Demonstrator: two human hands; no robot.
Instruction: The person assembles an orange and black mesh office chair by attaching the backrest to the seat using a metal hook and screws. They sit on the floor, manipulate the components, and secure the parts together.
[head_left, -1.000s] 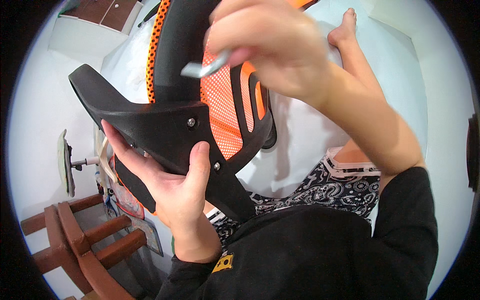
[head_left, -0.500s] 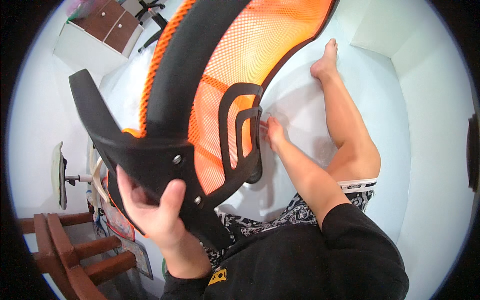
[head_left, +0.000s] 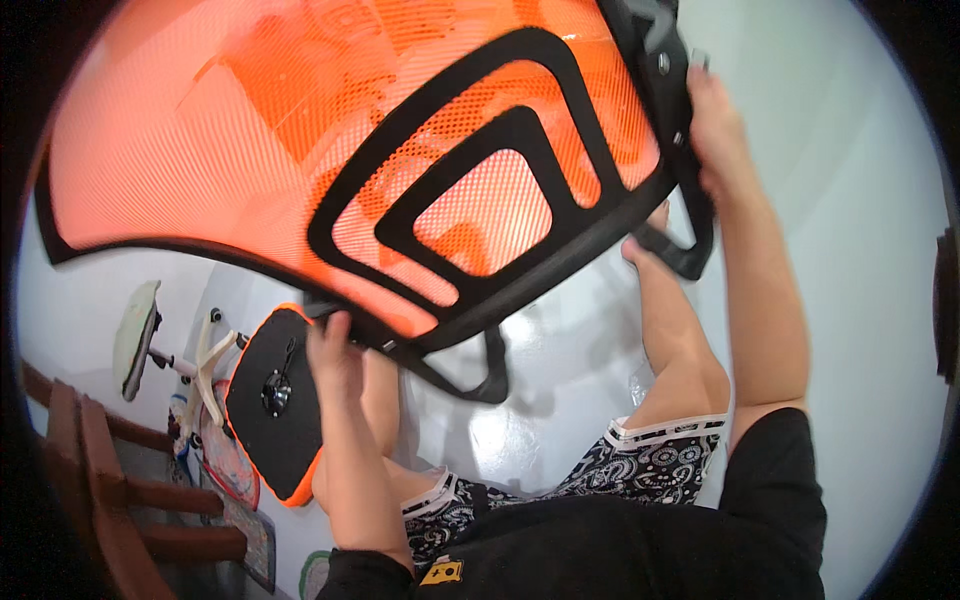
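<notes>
An orange mesh chair backrest with a black plastic frame fills the upper part of the view, raised and tilted across in front of me. My left hand grips the lower edge of its black frame. My right hand holds the frame's black end at the upper right, next to a small screw. Both arms reach up from below. My bare legs stretch over the white floor under the backrest.
A black seat pad with an orange rim stands on edge at my left. A white chair base with castors lies behind it. Dark wooden furniture sits at the lower left.
The backrest has swung up and turned so its orange mesh now spans the view. My right hand came out from behind it and took the frame's right end. My left hand shifted along the lower edge.
</notes>
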